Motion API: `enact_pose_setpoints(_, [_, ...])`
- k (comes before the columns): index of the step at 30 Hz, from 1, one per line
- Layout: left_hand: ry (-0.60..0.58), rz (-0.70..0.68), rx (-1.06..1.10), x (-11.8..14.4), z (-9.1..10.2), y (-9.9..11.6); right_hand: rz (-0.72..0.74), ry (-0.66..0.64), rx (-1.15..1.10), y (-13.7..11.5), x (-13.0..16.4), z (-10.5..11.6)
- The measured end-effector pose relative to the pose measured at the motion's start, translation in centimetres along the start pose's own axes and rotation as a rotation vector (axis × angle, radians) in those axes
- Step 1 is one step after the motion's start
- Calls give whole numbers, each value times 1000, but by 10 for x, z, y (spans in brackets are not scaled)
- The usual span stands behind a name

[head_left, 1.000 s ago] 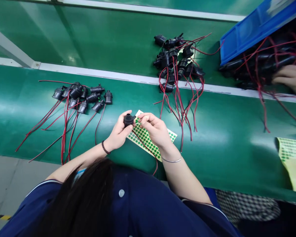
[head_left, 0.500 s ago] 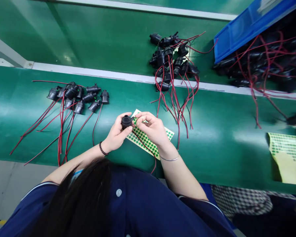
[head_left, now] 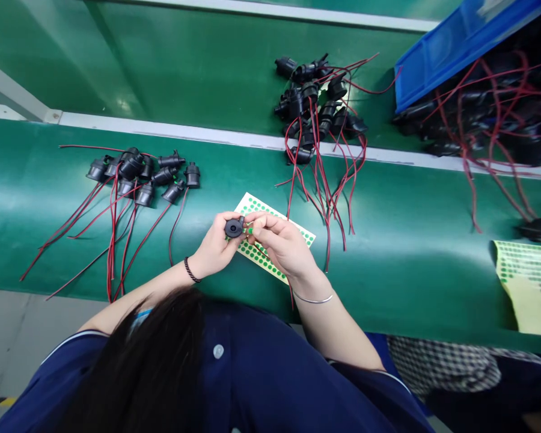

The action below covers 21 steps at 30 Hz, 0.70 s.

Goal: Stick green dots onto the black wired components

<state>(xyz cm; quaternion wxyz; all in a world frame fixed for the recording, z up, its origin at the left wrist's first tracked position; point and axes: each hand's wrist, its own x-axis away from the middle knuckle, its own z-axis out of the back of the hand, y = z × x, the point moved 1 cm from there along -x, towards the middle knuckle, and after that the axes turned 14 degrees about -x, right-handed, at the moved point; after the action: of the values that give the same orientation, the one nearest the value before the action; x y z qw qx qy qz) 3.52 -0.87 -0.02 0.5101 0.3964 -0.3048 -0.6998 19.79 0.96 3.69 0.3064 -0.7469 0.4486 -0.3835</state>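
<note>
My left hand [head_left: 215, 245] is closed around a small black pump [head_left: 233, 228], its round face with a central hole turned up toward me. A thin red wire trails from it under my right hand. Pinched between the thumb and forefinger of my right hand [head_left: 283, 242] is a green round sticker [head_left: 250, 231], right beside the pump's edge. Below both hands a sheet of green dot stickers [head_left: 300, 233] lies slantwise on the bench, partly covered by them.
Wired black pumps form one group [head_left: 130, 165] at left and another pile [head_left: 309, 102] at the back. A blue bin [head_left: 415, 78] full of them stands tilted at upper right. Another sticker sheet [head_left: 529, 300] lies at far right, near a person's checked sleeve [head_left: 442, 364].
The pump has turned in my left hand, so its hole now faces up instead of its side spout. My right hand has lowered slightly, and the green sticker now shows between its fingertips.
</note>
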Motion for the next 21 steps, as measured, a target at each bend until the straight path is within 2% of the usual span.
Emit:
enact_pose_setpoints(3, [26, -60, 16, 5, -2, -4, -11, 6, -2, 1, 2, -1])
enact_pose_setpoints(8, [-33, -138, 121, 8, -4, -9, 33, 22, 79, 3, 5, -3])
enact_pose_setpoints(21, [-24, -199, 105, 1, 0, -4, 118, 38, 241, 7, 4, -5])
